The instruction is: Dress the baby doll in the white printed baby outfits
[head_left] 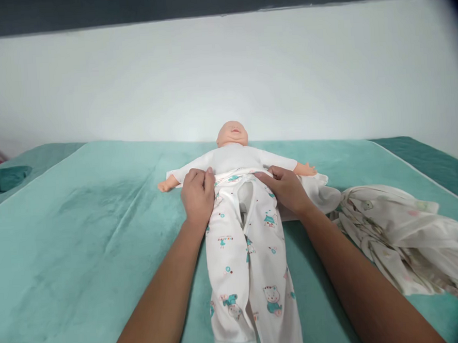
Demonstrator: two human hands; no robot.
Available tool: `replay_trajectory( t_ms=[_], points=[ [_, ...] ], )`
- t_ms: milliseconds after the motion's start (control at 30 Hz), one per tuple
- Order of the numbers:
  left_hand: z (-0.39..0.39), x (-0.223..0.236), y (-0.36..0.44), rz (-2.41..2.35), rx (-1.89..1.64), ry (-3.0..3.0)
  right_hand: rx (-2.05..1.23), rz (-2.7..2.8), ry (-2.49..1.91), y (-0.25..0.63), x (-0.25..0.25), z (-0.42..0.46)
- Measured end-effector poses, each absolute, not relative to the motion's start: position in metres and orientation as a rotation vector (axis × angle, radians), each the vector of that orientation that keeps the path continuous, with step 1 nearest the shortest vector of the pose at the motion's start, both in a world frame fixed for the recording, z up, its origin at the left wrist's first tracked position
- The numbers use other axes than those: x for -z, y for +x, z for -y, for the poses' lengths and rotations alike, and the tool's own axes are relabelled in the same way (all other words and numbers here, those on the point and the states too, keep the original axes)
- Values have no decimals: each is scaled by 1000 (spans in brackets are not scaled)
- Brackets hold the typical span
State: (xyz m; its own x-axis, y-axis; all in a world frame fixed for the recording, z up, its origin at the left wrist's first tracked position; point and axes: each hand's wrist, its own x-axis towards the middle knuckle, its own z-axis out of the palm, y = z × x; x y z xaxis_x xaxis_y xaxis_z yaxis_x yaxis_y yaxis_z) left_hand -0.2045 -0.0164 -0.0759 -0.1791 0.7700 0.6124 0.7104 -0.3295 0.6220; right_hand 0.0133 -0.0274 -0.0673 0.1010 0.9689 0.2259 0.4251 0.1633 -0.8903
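A baby doll [232, 133] lies on its back, head away from me and arms spread wide. It wears a white long-sleeved top [234, 158] and white baby pants [228, 244] printed with small animals, with an open slit at the crotch. My left hand [199, 194] is closed on the waistband at the doll's left-hand side in view. On the other side, my right hand [286, 187] pinches the waistband between thumb and fingers. A foot barely shows below one cuff at the bottom edge.
A crumpled printed cloth [403, 233] lies to the right on the green bed cover [100, 226]. White fabric [319, 194] is bunched beside my right wrist. Behind the bed rises a white wall [223, 73].
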Motion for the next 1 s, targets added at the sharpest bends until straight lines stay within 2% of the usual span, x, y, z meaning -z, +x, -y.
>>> replay_trajectory(
  t_ms=[167, 367, 500, 800, 1000],
  points=[
    [25, 78, -215, -1641, -1431, 1876, -989, 1640, -1315, 38, 73, 32],
    [35, 74, -235, -1321, -1087, 1685, -1110, 1706, -1311, 53, 76, 56],
    [45, 74, -238, -1243, -1027, 1630, -1125, 1584, -1375, 42, 75, 64],
    [55, 77, -224, -1436, -1246, 1796, -877, 1515, -1537, 25, 78, 73],
    [58, 78, -217, -1545, -1303, 1666, -733, 1516, -1537, 12, 72, 84]
  ],
)
